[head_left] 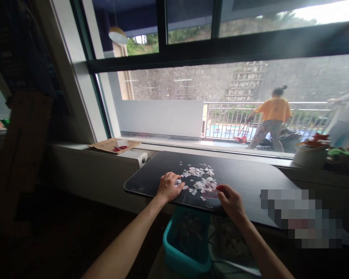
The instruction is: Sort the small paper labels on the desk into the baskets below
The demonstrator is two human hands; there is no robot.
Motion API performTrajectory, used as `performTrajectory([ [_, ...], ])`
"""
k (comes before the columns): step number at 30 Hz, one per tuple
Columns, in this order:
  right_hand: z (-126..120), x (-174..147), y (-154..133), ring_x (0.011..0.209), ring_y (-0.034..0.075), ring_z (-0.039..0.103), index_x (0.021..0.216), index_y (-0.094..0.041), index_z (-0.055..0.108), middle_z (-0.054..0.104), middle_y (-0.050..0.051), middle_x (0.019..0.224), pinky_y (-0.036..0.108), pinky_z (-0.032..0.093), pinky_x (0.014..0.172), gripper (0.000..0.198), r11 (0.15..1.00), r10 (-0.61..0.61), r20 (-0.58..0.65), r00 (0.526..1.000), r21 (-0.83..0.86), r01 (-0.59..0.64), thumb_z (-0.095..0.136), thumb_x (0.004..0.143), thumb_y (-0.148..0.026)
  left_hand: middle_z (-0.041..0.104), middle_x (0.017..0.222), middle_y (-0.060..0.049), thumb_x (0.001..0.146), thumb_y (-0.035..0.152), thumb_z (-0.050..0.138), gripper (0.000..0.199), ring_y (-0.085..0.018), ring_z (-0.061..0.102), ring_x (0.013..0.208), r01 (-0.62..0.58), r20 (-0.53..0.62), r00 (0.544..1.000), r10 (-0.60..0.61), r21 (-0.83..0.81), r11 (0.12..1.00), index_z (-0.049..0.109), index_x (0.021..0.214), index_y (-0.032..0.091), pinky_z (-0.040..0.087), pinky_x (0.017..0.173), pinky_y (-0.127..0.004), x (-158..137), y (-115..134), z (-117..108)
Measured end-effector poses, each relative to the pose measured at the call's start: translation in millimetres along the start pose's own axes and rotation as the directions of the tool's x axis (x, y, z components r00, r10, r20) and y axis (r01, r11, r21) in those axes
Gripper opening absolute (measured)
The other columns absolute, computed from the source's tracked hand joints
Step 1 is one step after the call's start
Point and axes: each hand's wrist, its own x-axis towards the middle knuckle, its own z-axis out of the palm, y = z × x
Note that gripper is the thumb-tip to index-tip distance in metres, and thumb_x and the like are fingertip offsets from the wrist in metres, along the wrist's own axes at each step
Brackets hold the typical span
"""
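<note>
Sorting-type step, by the look of it: small pale flat pieces (197, 172) loose on the dark tabletop (152, 172), with both hands at them. Pieces sit in two rough clusters, far one toward the window, near one toward the front edge, plus strays around both. One stray (203, 198) lies between the near cluster and the edge.

Left grip (170, 186): open, palm down, thumb apart from the fingers, fingertips at the strays left of the clusters. Contact likely; can't confirm a hold.

Right grip (231, 199): fingers curled, at the right side of the near cluster. Pinkish see-through patch (211, 193) right by the fingertips. Can't tell if it's pinched or just lying there, so no call on closed vs. open.

Below the front edge: teal bin (187, 263) with a heap of small bits, too dark to read. Pale container (225, 267) just right of it, flat pieces inside.

Next move, my read: fingertip work. Pieces are thin and flat, so slide or tilt one before pinching; a straight-down grab would probably bring several. Keep strays back from the front edge; they could drop.

Red-handled scissors (120, 148) lie on cardboard (103, 145) by the window, well apart from both hands.
</note>
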Motion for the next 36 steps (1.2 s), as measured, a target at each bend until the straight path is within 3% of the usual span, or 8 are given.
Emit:
performTrajectory([
  [5, 0, -1, 0, 0.071, 0.019, 0.064, 0.088, -0.018, 0.068, 0.072, 0.005, 0.080, 0.028, 0.048, 0.065, 0.027, 0.998, -0.018, 0.024, 1.000, 0.054, 0.017, 0.049, 0.071, -0.028, 0.064, 0.094, -0.006, 0.077, 0.038, 0.059, 0.022, -0.025, 0.054, 0.102, -0.004, 0.003, 1.000, 0.004, 0.005, 1.000, 0.066, 0.090, 0.022, 0.041, 0.089, -0.040, 0, 0, -1],
  [9, 2, 0, 2, 0.070, 0.019, 0.063, 0.091, -0.017, 0.068, 0.071, 0.005, 0.079, 0.028, 0.048, 0.066, 0.030, 1.000, 0.019, -0.079, 0.997, 0.000, -0.019, 0.048, 0.073, -0.030, 0.064, 0.094, -0.005, 0.078, 0.039, 0.058, 0.023, -0.025, 0.054, 0.101, -0.006, 0.021, 1.000, 0.006, 0.014, 1.000, 0.066, 0.091, 0.023, 0.041, 0.089, -0.039, 0, 1, -2],
  [13, 3, 1, 2, 0.065, 0.017, 0.061, 0.099, -0.017, 0.068, 0.070, 0.005, 0.078, 0.028, 0.047, 0.065, 0.034, 1.000, -0.026, -0.002, 1.000, -0.016, 0.026, 0.049, 0.076, -0.034, 0.064, 0.094, -0.005, 0.077, 0.038, 0.058, 0.023, -0.025, 0.054, 0.101, -0.007, 0.020, 1.000, 0.006, 0.020, 1.000, 0.065, 0.092, 0.022, 0.040, 0.090, -0.039, 0, 1, -1],
  [24, 0, -3, -3, 0.064, 0.019, 0.061, 0.085, -0.019, 0.068, 0.071, 0.004, 0.074, 0.028, 0.046, 0.063, 0.026, 0.997, 0.019, -0.124, 0.992, -0.066, -0.027, 0.048, 0.072, -0.030, 0.064, 0.093, -0.005, 0.077, 0.038, 0.059, 0.021, -0.024, 0.053, 0.101, 0.005, 0.021, 1.000, -0.005, 0.005, 1.000, 0.066, 0.090, 0.023, 0.040, 0.089, -0.038, 0, 2, -3],
  [29, -13, -8, 0, 0.071, 0.021, 0.064, 0.083, -0.020, 0.066, 0.071, 0.004, 0.076, 0.030, 0.046, 0.067, 0.023, 0.989, 0.125, -0.168, 0.978, -0.058, -0.137, 0.050, 0.072, -0.033, 0.064, 0.093, -0.005, 0.076, 0.038, 0.060, 0.021, -0.025, 0.053, 0.101, 0.010, 0.018, 1.000, -0.010, -0.006, 1.000, 0.065, 0.090, 0.023, 0.040, 0.089, -0.038, 0, 1, -1],
  [33, -25, -15, 3, 0.072, 0.021, 0.063, 0.084, -0.019, 0.065, 0.071, 0.005, 0.078, 0.029, 0.046, 0.068, 0.026, 0.993, 0.120, -0.157, 0.980, 0.037, -0.116, 0.049, 0.071, -0.034, 0.064, 0.093, -0.005, 0.076, 0.038, 0.060, 0.022, -0.025, 0.054, 0.101, 0.003, 0.013, 1.000, -0.003, 0.003, 1.000, 0.065, 0.090, 0.022, 0.040, 0.089, -0.039, 0, 0, 0],
  [36, -32, -17, 4, 0.067, 0.020, 0.061, 0.079, -0.019, 0.065, 0.068, 0.003, 0.071, 0.028, 0.045, 0.064, 0.024, 0.991, 0.132, -0.158, 0.978, 0.007, -0.133, 0.049, 0.071, -0.034, 0.064, 0.092, -0.005, 0.077, 0.038, 0.059, 0.021, -0.025, 0.054, 0.101, -0.002, -0.008, 1.000, 0.002, 0.010, 1.000, 0.065, 0.090, 0.022, 0.041, 0.089, -0.039, 0, -1, 1],
])
